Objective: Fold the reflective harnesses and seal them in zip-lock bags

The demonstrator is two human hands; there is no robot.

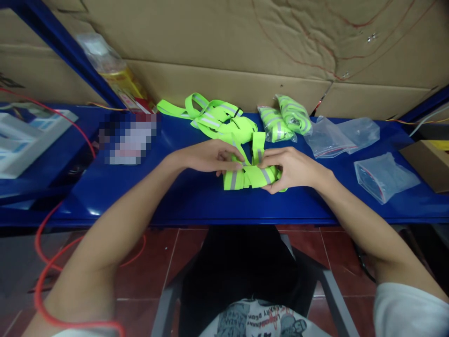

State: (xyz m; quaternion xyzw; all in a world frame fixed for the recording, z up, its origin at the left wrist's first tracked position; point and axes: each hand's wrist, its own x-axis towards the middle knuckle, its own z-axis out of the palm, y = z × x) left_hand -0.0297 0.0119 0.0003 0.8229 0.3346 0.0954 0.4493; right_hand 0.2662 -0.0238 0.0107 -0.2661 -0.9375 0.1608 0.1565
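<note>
A neon-green reflective strap (245, 177) with grey stripes is partly folded into a bundle on the blue shelf (182, 196). My left hand (210, 157) pinches the strap at the bundle's left top edge. My right hand (293, 169) is closed around the bundle's right end. The loose rest of the strap (213, 117) trails away toward the cardboard wall. Two bagged green straps (284, 119) lie just beyond my right hand.
Empty clear plastic bags (342, 135) and another bag (384, 177) lie at right, next to a cardboard box (430, 164). A white box (24, 138) sits at left, a plastic bottle (112, 72) leans on a blue post. A red cable (52, 262) hangs below.
</note>
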